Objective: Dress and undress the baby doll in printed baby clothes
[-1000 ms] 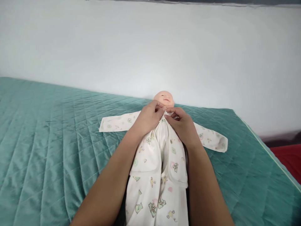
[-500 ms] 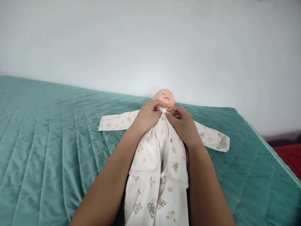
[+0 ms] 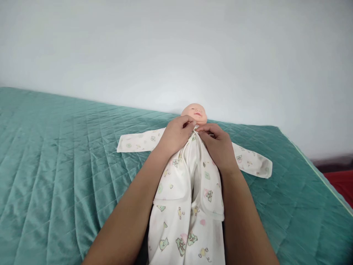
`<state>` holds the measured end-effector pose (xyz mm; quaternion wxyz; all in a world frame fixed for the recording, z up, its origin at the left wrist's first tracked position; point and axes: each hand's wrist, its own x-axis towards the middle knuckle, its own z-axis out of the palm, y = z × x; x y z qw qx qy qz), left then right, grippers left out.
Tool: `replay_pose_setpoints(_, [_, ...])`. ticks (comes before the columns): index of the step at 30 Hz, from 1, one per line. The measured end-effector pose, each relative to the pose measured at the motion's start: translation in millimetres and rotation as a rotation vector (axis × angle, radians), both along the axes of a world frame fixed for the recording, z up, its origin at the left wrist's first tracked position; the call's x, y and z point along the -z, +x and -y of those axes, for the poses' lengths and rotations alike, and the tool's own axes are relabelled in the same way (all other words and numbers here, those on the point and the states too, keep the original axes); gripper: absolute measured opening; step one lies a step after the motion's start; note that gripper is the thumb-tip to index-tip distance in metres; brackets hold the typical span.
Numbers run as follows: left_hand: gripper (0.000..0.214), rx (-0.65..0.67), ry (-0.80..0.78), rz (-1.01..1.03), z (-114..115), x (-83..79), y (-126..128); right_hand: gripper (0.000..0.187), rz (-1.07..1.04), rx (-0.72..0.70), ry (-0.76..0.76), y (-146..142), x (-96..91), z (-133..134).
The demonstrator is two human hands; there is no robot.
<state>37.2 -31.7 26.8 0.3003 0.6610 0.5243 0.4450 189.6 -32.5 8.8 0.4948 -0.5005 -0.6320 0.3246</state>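
Note:
A baby doll (image 3: 196,111) lies on its back, dressed in a white baby jacket (image 3: 172,184) printed with small animals. Matching trousers (image 3: 179,235) cover its legs. Just under the doll's chin, my left hand (image 3: 178,133) is closed, thumb and forefinger pinching a thin white tie string (image 3: 196,129) at the jacket's neckline. Close beside it, my right hand (image 3: 217,142) also pinches the string at the same spot. The strings cross there; how they are looped is partly hidden by my fingers. Below the neck, the jacket fronts part slightly.
A green quilted bedspread (image 3: 68,165) lies beneath the doll. Behind it rises a pale wall (image 3: 176,51). The jacket's sleeves stretch out to both sides. Something red (image 3: 338,186) shows beyond the bed's right edge.
The whole view has shifted slightly, with doll and hands a little further right. My fingers have drawn closer together at the string by the neck.

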Motion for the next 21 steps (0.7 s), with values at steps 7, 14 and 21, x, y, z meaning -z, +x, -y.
replay_pose_setpoints(7, [0.021, -0.001, -0.009, -0.020, -1.9, 1.6, -0.9, 0.028, 0.042, 0.059, 0.072, -2.9, -0.3, 2.6])
replay_pose_setpoints(14, [0.029, -0.063, 0.027, -0.103, -2.3, 3.1, 2.3, 0.032, 0.071, 0.133, 0.096, -5.3, -1.7, 5.3])
replay_pose_setpoints(21, [0.020, -0.075, -0.007, -0.148, -1.8, 0.0, 3.4, 0.032, 0.101, 0.110, 0.088, -3.5, -3.6, 5.2])
